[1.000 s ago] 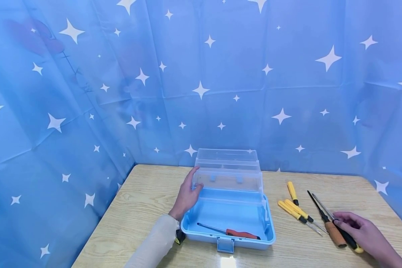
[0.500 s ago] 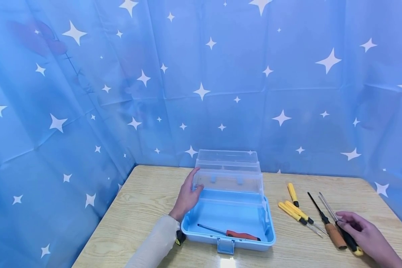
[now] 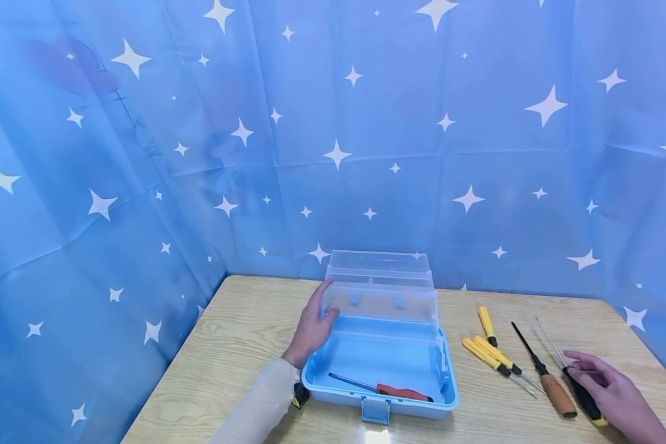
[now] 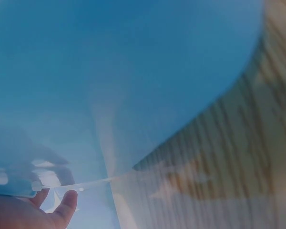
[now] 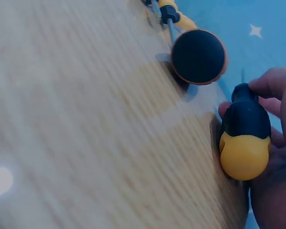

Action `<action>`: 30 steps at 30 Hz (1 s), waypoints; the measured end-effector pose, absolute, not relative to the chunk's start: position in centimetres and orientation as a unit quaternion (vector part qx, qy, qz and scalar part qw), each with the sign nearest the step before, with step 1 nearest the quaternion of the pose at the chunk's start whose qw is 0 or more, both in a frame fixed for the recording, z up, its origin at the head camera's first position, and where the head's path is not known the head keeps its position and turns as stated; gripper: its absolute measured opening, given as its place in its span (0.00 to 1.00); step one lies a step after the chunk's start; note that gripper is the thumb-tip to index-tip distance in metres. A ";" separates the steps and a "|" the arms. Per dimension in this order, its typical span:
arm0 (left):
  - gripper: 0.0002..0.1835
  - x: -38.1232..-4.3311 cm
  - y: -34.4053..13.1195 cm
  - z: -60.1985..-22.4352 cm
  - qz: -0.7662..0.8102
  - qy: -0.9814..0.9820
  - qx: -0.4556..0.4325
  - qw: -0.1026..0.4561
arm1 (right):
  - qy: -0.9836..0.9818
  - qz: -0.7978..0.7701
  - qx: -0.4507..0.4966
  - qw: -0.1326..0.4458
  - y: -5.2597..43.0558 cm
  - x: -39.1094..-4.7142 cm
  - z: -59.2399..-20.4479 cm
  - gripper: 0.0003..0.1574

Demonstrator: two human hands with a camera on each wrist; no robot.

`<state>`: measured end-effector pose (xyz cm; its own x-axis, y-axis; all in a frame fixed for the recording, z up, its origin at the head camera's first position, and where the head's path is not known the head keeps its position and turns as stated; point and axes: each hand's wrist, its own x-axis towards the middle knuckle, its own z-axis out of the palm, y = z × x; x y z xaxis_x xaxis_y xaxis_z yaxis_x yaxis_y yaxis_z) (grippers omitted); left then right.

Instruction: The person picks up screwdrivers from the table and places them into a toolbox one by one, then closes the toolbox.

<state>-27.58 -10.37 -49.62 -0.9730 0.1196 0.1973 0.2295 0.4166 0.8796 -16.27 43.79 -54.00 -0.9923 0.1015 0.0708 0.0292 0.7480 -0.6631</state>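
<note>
Left hand [image 3: 311, 324]: thumb and fingers spread slightly, holding the left edge of the raised lid [image 3: 380, 302].
Right hand [image 3: 613, 391]: nearly closed, right of the toolbox [image 3: 391, 408], pinching a black-and-yellow screwdriver [image 3: 584, 394] near the shaft; some fingers hidden behind the handle.
Lid: clear plastic, hinged at the toolbox's back.
Toolbox: pale blue plastic, rounded corners, front latch [image 3: 375, 409].
Red-handled screwdriver [image 3: 405, 393]: inside the toolbox, along its front.
Brown-handled screwdriver [image 3: 557, 394]: right of the toolbox, dark shaft, round black butt.
Three yellow-handled screwdrivers [image 3: 486, 327]: just right of the toolbox; the rearmost one's shaft hard to make out.
Black-and-yellow object [image 3: 300, 394]: at the toolbox's left front corner, partly covered by the sleeve [image 3: 258, 401]; kind unclear.
Table [image 3: 244, 345]: light wood grain beneath the toolbox, near edge cut off.
Backdrop [image 3: 394, 123]: creased blue cloth, white stars, behind and left of the toolbox.
</note>
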 end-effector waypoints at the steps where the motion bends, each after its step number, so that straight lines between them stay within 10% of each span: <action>1: 0.32 -27.6 -10.4 -49.6 -0.530 -0.840 -0.103 0.052 | -0.934 0.353 -0.036 0.052 43.9 -16.3 -54.0 0.30; 18: 0.33 -27.5 -10.4 -49.6 -0.529 -0.839 -0.112 0.060 | -0.911 0.402 -0.093 0.012 44.3 -16.6 -54.1 0.35; 30: 0.32 -27.5 -10.3 -49.6 -0.527 -0.840 -0.110 0.060 | -0.913 0.378 -0.152 -0.030 45.1 -17.5 -54.3 0.56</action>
<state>-27.54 -10.29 -49.61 -0.9687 0.1210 0.2166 0.2477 0.4201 0.8730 -17.49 45.15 -54.32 -0.9522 0.2540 -0.1697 0.2996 0.6683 -0.6809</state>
